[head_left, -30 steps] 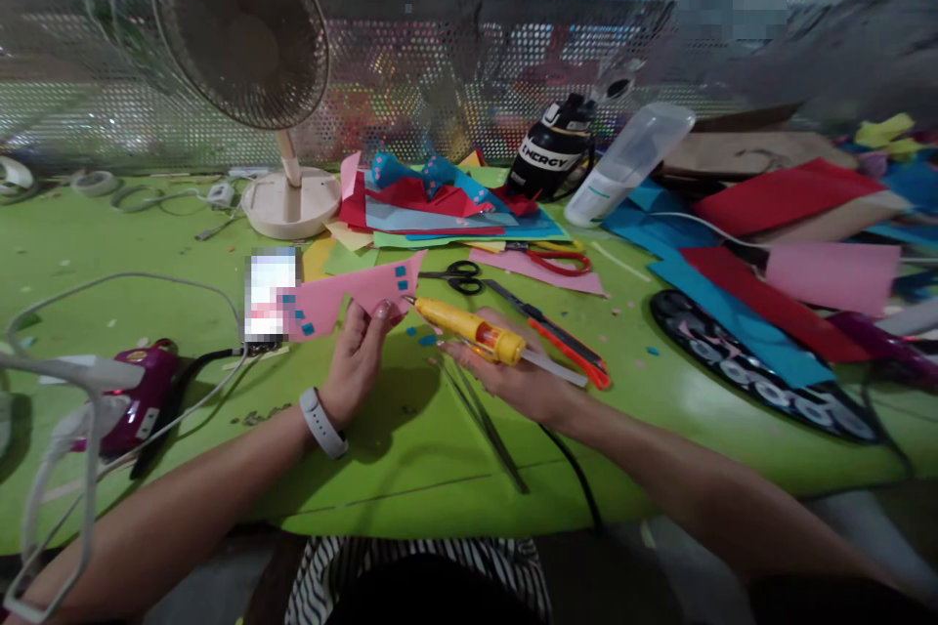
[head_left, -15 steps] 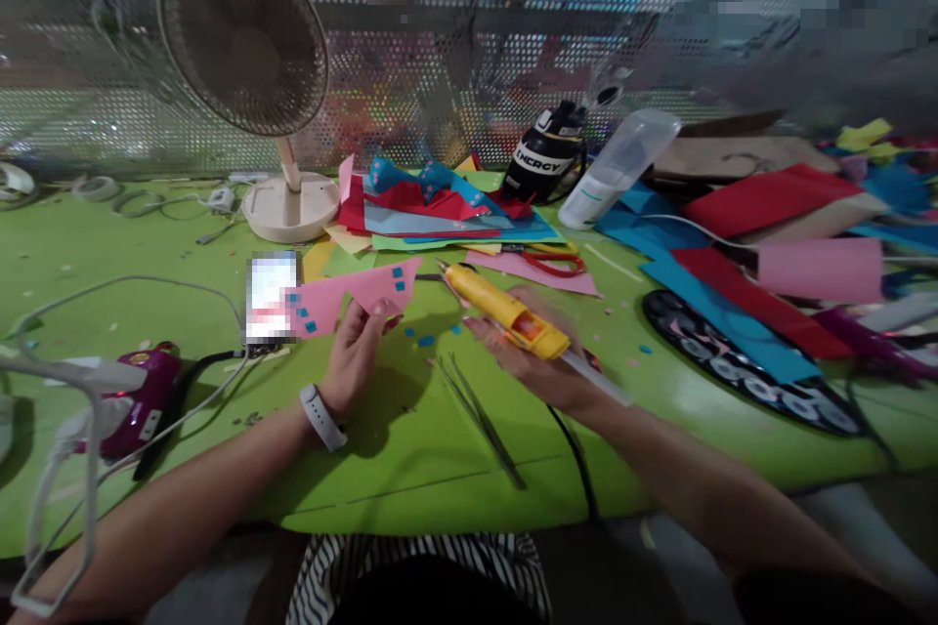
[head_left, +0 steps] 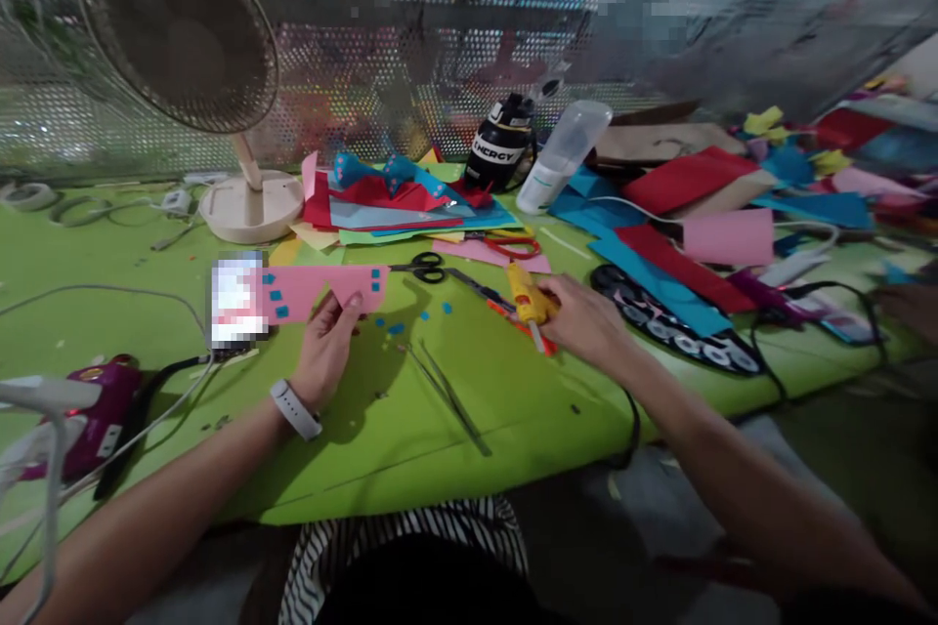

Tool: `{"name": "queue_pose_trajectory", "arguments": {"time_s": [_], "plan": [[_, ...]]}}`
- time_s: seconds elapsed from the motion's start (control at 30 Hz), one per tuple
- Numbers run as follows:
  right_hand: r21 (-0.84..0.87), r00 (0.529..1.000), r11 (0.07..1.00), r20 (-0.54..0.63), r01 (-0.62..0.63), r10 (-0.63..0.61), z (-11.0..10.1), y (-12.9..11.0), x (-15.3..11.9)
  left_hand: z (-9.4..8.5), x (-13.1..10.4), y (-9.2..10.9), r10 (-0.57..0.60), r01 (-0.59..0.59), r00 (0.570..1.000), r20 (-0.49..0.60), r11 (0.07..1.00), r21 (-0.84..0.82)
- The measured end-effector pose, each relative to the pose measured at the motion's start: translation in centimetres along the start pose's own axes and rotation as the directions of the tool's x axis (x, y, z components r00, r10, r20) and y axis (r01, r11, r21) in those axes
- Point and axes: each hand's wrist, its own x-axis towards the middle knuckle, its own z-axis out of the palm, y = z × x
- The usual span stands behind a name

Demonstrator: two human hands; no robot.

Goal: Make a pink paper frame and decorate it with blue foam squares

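Between thumb and fingers, my left hand (head_left: 327, 342) pinches a pink paper piece (head_left: 315, 288) with small blue squares near both ends. My right hand (head_left: 578, 317) is closed around a yellow glue gun (head_left: 528, 295), a clear glue stick poking from it. Right beneath the glue gun lies an orange-handled craft knife (head_left: 484, 293). Black-handled scissors (head_left: 426, 267) rest just past the pink paper. Metal tweezers (head_left: 448, 397) lie between my hands, with small blue paper bits (head_left: 397, 328) beyond them.
A fan (head_left: 253, 205) stands at the back left, near a lit phone (head_left: 238, 303). Coloured paper sheets (head_left: 410, 215), a black bottle (head_left: 499, 145) and a clear bottle (head_left: 564, 156) stand behind. A purple power strip (head_left: 103, 420) with cables sits left; a black palette (head_left: 674, 327) lies right.
My right hand has moved right with the glue gun, which now points away from me, its tip away from the pink paper. The view has turned right, and the scissors and knife now show.
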Motion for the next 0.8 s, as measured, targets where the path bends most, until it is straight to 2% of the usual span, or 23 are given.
{"name": "queue_pose_trajectory", "arguments": {"time_s": [0.1,0.2,0.27,0.3,0.33,0.37,0.4,0.43,0.47,0.5,0.57,0.67,0.73,0.8], "plan": [[0.021,0.994,1.0,0.106,0.014,-0.016,-0.8,0.9,-0.1,0.2,-0.1,0.4,0.011,-0.011,1.0,0.018,1.0,0.01],[0.086,0.984,0.989,0.119,0.124,-0.134,-2.8,0.6,-0.5,0.3,0.0,0.5,0.019,-0.019,1.0,0.019,1.0,-0.011],[0.124,0.98,0.973,0.014,0.196,-0.199,-4.1,-0.7,-1.4,0.2,0.1,0.3,0.011,-0.01,1.0,0.018,0.999,-0.031],[0.139,0.977,0.971,-0.122,0.194,-0.177,-4.5,-1.8,-2.1,0.2,0.2,0.2,0.01,-0.009,1.0,0.021,0.999,-0.04],[0.181,0.967,0.964,-0.203,0.194,-0.156,-4.7,-3.0,-2.9,0.2,0.2,0.0,0.012,-0.011,1.0,0.028,0.999,-0.047],[0.259,0.972,0.942,-0.153,0.211,-0.176,-4.6,-4.4,-3.9,0.1,0.3,-0.1,0.018,-0.016,0.999,0.034,0.998,-0.053],[0.331,0.969,0.912,-0.03,0.243,-0.247,-4.3,-5.8,-4.8,0.1,0.3,-0.3,0.025,-0.023,0.999,0.037,0.998,-0.059],[0.351,0.946,0.903,0.112,0.247,-0.303,-3.8,-7.2,-5.7,0.0,0.3,-0.4,0.029,-0.026,0.999,0.039,0.997,-0.066],[0.333,0.901,0.902,0.238,0.274,-0.362,-3.2,-8.4,-6.4,0.0,0.3,-0.5,0.028,-0.025,0.999,0.041,0.997,-0.072],[0.308,0.858,0.891,0.294,0.333,-0.422,-2.6,-9.4,-7.1,-0.1,0.3,-0.6,0.025,-0.021,0.999,0.042,0.997,-0.077],[0.274,0.781,0.853,0.349,0.444,-0.518,-1.5,-10.5,-7.7,-0.1,0.3,-0.5,0.02,-0.016,0.999,0.044,0.997,-0.082],[0.269,0.713,0.817,0.399,0.51,-0.576,-1.1,-10.4,-7.3,0.0,0.1,-0.2,0.007,-0.003,0.999,0.049,0.997,-0.071],[0.357,0.706,0.81,0.402,0.465,-0.583,-1.3,-9.6,-6.6,0.1,0.0,0.1,-0.008,0.011,0.999,0.051,0.998,-0.063],[0.518,0.756,0.803,0.388,0.294,-0.527,-1.6,-8.7,-5.9,0.2,-0.1,0.3,-0.016,0.02,0.998,0.056,0.998,-0.06]]}}
